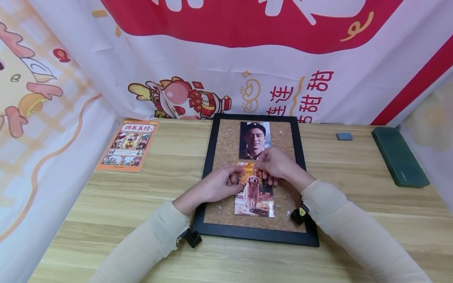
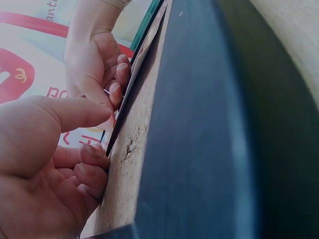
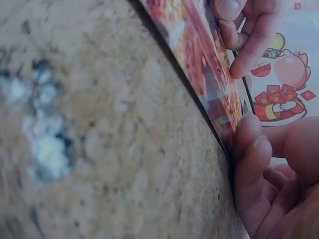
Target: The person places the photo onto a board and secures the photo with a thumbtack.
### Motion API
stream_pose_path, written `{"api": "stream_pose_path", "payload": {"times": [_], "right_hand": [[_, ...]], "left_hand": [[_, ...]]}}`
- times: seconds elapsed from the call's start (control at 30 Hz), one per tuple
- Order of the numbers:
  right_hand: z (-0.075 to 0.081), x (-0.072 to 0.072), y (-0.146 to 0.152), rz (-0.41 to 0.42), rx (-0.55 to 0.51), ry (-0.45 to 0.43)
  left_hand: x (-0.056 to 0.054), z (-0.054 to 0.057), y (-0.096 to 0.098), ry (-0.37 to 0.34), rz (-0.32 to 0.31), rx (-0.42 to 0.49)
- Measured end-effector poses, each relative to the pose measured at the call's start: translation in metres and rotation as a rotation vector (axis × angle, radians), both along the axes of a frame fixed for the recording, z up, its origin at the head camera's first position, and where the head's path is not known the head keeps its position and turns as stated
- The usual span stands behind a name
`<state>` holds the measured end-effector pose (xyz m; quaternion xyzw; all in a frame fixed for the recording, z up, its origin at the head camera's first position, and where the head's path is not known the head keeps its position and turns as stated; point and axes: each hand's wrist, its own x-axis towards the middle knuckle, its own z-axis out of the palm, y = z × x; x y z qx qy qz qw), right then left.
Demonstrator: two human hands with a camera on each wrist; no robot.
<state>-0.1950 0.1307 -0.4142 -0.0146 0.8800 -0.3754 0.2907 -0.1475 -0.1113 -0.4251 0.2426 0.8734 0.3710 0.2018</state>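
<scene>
A photo print of a golden retriever [image 1: 252,196] lies over the cork board [image 1: 221,157], which has a black frame. My left hand [image 1: 221,184] grips this print by its upper left edge, thumb and forefinger at the margin and the other fingers curled. At the print's upper right corner, the fingertips of my right hand [image 1: 277,167] pinch together; a small thing between them would be hidden. Seen from the right wrist, the dog photo [image 3: 199,55] stands slightly off the cork. Above it on the board is a portrait photo [image 1: 254,143] with a small pin at its top.
Several clear pushpins [image 1: 288,213] sit in the cork around the photos. An orange comic-style book [image 1: 127,145] lies on the wooden table [image 1: 170,157] to the left. A small blue block [image 1: 344,136] and a dark green case [image 1: 400,157] are at the right. A printed cloth [image 1: 230,70] hangs behind.
</scene>
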Motion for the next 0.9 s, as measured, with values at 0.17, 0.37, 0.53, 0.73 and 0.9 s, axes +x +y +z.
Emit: {"api": "stream_pose_path", "payload": {"times": [0.17, 0.37, 0.53, 0.73, 0.9], "right_hand": [[0.001, 0.001, 0.001, 0.006, 0.014, 0.003], [0.004, 0.005, 0.004, 0.002, -0.005, 0.009], [0.010, 0.009, 0.010, -0.027, -0.052, 0.018], [0.016, 0.015, 0.026, -0.047, -0.171, 0.157], [0.020, 0.025, 0.042, -0.100, -0.217, 0.331]], "left_hand": [[0.003, 0.001, 0.003, 0.005, 0.017, 0.012], [0.001, 0.000, 0.004, 0.020, 0.013, 0.049], [-0.001, 0.003, 0.000, 0.009, 0.025, 0.097], [-0.003, 0.012, -0.008, 0.014, 0.084, 0.156], [-0.003, 0.023, -0.015, 0.125, 0.156, 0.212]]}}
